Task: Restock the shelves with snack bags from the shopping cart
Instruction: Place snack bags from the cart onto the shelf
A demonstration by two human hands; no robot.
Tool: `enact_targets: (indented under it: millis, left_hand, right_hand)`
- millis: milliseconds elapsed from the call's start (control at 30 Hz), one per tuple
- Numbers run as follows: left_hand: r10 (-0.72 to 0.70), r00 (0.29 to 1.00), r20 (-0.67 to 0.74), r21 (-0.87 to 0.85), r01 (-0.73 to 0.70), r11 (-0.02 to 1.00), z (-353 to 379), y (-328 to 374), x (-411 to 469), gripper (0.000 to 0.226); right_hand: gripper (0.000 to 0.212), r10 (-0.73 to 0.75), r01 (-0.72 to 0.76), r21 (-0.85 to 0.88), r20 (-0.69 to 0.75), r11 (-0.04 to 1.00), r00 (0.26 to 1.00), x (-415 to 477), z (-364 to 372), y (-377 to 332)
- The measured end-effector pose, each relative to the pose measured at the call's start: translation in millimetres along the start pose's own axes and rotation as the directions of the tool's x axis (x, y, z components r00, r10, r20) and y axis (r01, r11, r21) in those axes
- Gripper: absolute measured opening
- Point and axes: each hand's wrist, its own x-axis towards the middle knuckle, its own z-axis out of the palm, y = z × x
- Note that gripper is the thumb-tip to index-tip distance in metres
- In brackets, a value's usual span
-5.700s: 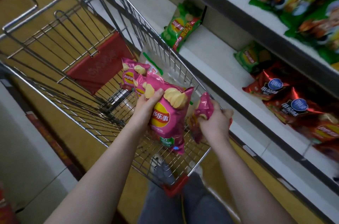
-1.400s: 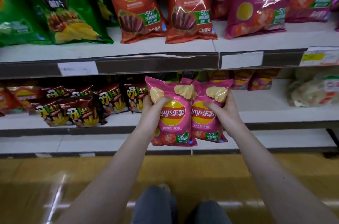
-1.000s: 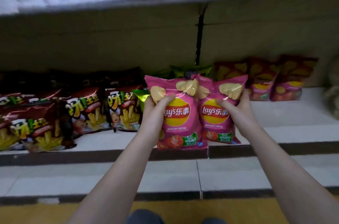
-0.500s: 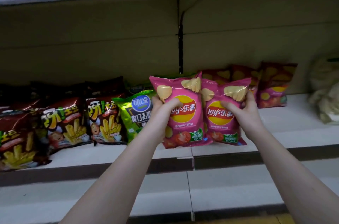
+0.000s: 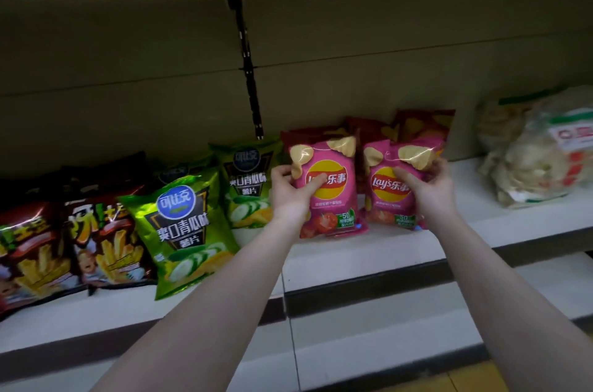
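The white shelf [image 5: 385, 250] was mostly bare toward its front lip, so the biggest worry was judged to be tipping. Puffy bags stood that near an open edge could topple forward and get dropped to the floor if they were let go before being leaned back. Behind, a row of darker red bags [image 5: 420, 125] was propped against the back wall, and it could easily be knocked flat if new stock got shoved in too hard. The green cucumber bag [image 5: 247, 186] just beside the left-hand load could also get bumped sideways. Chips could be crushed by too tight a squeeze too, tbh.

The pair being stocked was held upright, side by side, in front of the red row. Bottom edges were at or on the shelf, but contact couldn't be told for sure. The left pink bag [image 5: 333, 196] was grasped by the left hand [image 5: 288, 189] at its left edge, thumb laid across the logo, fingers tucked behind. The right pink bag [image 5: 388, 196] was grasped by the right hand [image 5: 430, 186] at its right edge, thumb across the front, fingers wrapped round the upper corner. Both forearms were stretched forward toward the shelf.
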Motion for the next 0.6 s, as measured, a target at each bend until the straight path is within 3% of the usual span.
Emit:
enact_targets:
  millis: [133, 267, 400, 600]
  left_hand:
    - [0.054, 0.997, -0.063, 0.111, -0.047, 0.993, 15.0, -14.7, 18.9, 0.055]
    - [0.096, 0.985, -0.145, 0.258, -0.056, 0.965, 21.5, -20.3, 29.4, 0.057]
    - [0.094, 0.981, -0.168, 0.359, -0.028, 0.933, 26.5, -26.1, 34.0, 0.062]
    - [0.039, 0.993, -0.116, 0.379, 0.008, 0.925, 29.8, -30.8, 34.7, 0.067]
  right_hand:
    - [0.049, -0.020, 0.020, -0.011, -0.008, 1.000, 1.000, 19.4, 4.6, 13.2]
    - [0.074, -0.017, 0.010, -0.074, -0.090, 0.997, 0.996, 32.7, 14.4, 20.9]
    - [0.062, -0.069, 0.050, -0.130, -0.147, 0.990, 0.987, 33.3, 16.1, 30.8]
    - [0.055, -0.064, 0.041, -0.160, -0.139, 0.986, 0.988, 21.8, 17.4, 40.4]
